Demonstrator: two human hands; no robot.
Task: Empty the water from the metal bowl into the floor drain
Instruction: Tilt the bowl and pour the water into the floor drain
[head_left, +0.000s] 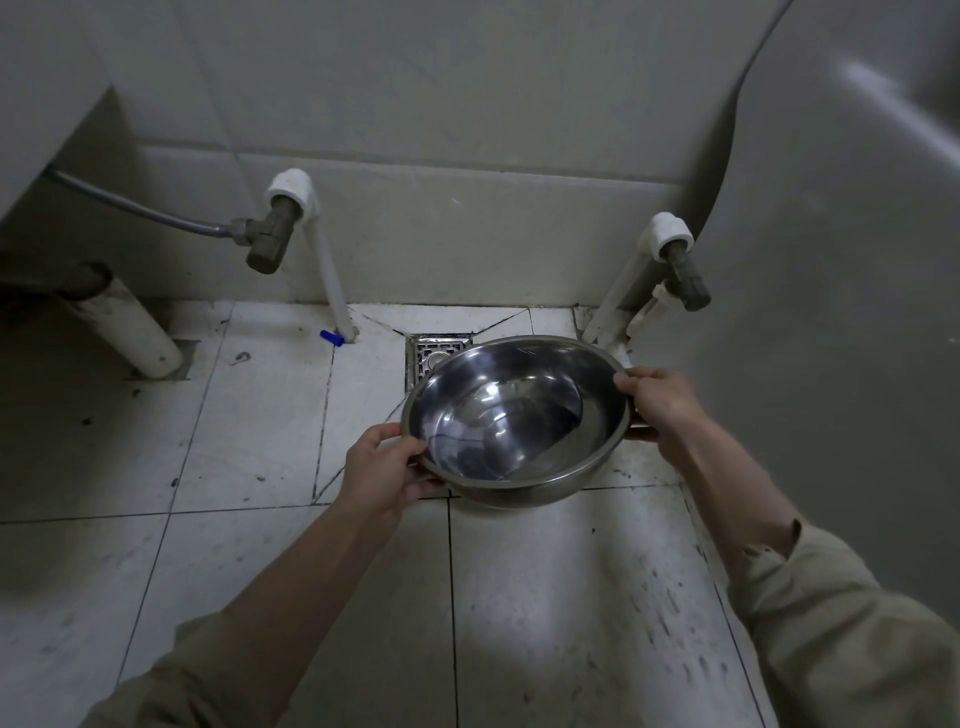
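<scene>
A shiny metal bowl (514, 415) is held above the tiled floor, roughly level, with clear water lying in its bottom. My left hand (387, 467) grips the bowl's near left rim, thumb over the edge. My right hand (660, 402) grips the right rim. The square metal floor drain (434, 353) sits in the floor just beyond the bowl, near the wall; the bowl's far rim hides the drain's right and near parts.
White pipes with brass valves rise from the floor left (291, 218) and right (675, 260) of the drain. A thick white drain pipe (130, 327) slants at the left under a fixture. A large pale basin (841, 260) looms at the right. A small blue cap (331, 338) lies on the tiles.
</scene>
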